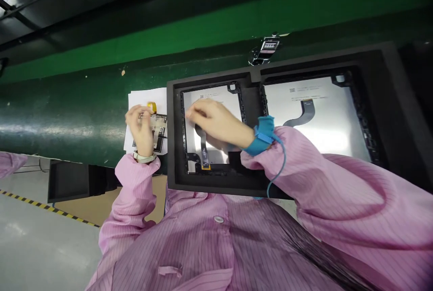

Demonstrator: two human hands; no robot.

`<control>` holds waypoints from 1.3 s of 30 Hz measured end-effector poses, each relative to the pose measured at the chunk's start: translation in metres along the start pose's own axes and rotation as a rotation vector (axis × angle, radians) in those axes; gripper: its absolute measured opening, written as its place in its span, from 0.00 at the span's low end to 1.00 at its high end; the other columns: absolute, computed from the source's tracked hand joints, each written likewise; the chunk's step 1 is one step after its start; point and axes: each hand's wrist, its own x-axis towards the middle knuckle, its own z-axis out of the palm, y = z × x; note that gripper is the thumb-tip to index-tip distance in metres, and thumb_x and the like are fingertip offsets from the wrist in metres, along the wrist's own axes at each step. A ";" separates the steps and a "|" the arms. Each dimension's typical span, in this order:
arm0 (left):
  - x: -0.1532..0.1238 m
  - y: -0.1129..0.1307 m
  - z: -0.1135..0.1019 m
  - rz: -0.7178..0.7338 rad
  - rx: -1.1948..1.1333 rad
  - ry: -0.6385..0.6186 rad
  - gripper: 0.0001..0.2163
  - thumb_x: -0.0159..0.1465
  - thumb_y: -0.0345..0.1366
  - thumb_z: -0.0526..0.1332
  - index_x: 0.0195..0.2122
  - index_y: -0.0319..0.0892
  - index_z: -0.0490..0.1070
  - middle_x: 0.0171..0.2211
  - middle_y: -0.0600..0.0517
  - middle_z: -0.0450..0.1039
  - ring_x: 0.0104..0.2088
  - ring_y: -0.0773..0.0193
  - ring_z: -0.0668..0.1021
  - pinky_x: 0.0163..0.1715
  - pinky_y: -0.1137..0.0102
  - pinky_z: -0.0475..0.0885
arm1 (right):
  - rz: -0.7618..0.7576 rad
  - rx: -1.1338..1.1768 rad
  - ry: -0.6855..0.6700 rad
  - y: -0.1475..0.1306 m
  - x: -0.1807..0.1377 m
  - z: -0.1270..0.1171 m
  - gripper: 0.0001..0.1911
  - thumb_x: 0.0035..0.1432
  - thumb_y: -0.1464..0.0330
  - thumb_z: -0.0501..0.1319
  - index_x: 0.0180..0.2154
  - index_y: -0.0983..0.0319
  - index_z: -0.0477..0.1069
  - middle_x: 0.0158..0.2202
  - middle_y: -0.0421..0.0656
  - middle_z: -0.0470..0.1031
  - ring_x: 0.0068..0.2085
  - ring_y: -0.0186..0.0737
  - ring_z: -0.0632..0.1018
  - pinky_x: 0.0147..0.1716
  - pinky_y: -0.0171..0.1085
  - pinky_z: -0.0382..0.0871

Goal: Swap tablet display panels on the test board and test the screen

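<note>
Pink smock (203, 237) is filling the foreground. Right hand (210, 120) is reaching over a display panel (218, 155) in the foam tray (171, 146), left hand (140, 128) near a yellow tab (154, 107); blur is hiding whether either is gripping. Sparing the ribbon cable (204, 152) is seeming wise.

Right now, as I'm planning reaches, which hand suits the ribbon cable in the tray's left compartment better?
Probably the right hand: it is over the silver panel, near the cable; the left hand is outside the tray, over white paper.
</note>
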 end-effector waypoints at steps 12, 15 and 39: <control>-0.087 0.096 0.000 0.043 0.113 -0.639 0.26 0.75 0.34 0.49 0.74 0.46 0.49 0.75 0.38 0.49 0.76 0.49 0.53 0.73 0.46 0.57 | 0.106 -0.635 0.094 0.029 0.007 -0.030 0.26 0.75 0.60 0.45 0.55 0.72 0.71 0.56 0.58 0.75 0.59 0.57 0.71 0.61 0.53 0.59; -0.081 0.096 0.001 -0.028 0.100 -0.691 0.27 0.75 0.34 0.49 0.74 0.47 0.48 0.77 0.40 0.43 0.78 0.49 0.48 0.74 0.46 0.52 | 0.114 -0.660 0.124 0.027 0.010 -0.026 0.28 0.75 0.57 0.43 0.53 0.72 0.71 0.55 0.59 0.74 0.58 0.59 0.71 0.60 0.56 0.59; 0.064 0.128 0.010 -0.737 -0.539 -0.580 0.12 0.60 0.38 0.74 0.44 0.44 0.77 0.39 0.49 0.82 0.35 0.63 0.82 0.37 0.68 0.80 | 0.049 -0.365 0.469 -0.008 -0.109 -0.122 0.34 0.74 0.46 0.40 0.63 0.61 0.65 0.59 0.55 0.69 0.62 0.60 0.68 0.60 0.61 0.65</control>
